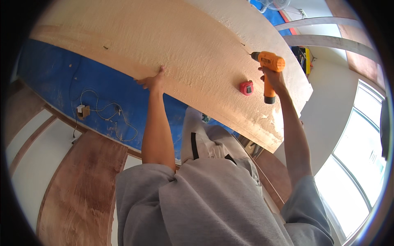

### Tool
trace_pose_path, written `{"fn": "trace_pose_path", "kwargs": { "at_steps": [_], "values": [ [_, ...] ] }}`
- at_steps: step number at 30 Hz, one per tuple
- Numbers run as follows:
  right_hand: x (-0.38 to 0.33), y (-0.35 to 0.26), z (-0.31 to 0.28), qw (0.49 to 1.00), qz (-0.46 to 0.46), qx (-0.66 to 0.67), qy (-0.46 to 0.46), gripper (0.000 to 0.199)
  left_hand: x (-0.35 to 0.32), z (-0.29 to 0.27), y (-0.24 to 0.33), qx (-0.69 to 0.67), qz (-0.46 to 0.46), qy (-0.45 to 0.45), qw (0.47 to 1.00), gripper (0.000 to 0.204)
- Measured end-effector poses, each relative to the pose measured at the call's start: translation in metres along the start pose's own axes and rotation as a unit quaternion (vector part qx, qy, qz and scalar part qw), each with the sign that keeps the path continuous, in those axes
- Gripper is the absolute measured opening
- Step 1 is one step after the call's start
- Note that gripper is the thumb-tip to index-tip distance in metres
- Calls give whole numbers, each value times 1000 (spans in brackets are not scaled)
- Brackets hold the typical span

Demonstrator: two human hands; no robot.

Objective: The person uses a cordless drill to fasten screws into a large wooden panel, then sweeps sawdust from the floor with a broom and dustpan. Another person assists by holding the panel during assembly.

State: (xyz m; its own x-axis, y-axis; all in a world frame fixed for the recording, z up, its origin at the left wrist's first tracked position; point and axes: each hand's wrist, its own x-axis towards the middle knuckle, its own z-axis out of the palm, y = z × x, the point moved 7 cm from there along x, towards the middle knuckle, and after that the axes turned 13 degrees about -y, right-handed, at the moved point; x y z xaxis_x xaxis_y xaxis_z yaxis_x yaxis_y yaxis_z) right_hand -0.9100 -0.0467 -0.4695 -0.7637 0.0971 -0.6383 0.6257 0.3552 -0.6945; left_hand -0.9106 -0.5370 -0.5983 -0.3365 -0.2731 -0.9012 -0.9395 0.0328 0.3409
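A large pale plywood board (135, 28) stretches across the upper part of the view. My right hand (274, 78) is wrapped round the grip of an orange cordless drill (272, 61). Its black chuck points left, and the thin bit reaches toward the board; whether the tip touches cannot be made out. At the board's near edge rests my left hand (155, 80), thumb on top and fingers spread along the edge, holding no tool. Between the hands, nearer the drill, a red tape measure (246, 87) sits on the wood. A small dark mark or screw (243, 44) shows left of the bit.
Below the board lies a blue floor covering (53, 69) with a loose cable (108, 119) and a small box (83, 111). Brown wooden panels (82, 180) stand at lower left. To the right are a white wall (332, 98), a bright window (349, 164) and pale curved strips (328, 41).
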Motion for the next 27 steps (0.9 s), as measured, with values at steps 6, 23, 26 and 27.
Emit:
{"fn": "trace_pose_path", "kwargs": {
  "at_steps": [6, 23, 26, 27],
  "values": [
    [-13, 28, -3, 997, -14, 56, 49, 38, 9, 0, -1, 21, -13, 39, 999, 127],
    [-19, 30, 42, 965, 68, 250, 42, 37, 6, -4, 3, 16, -40, 40, 998, 116],
    [-34, 6, 99, 962, 57, 257, 72, 34, 15, -2, 0, 1, -46, 32, 998, 116],
    [-33, -7, 121, 961, 53, 254, 95, 33, 19, 0, -1, -2, -48, 27, 999, 118]
  ]
}}
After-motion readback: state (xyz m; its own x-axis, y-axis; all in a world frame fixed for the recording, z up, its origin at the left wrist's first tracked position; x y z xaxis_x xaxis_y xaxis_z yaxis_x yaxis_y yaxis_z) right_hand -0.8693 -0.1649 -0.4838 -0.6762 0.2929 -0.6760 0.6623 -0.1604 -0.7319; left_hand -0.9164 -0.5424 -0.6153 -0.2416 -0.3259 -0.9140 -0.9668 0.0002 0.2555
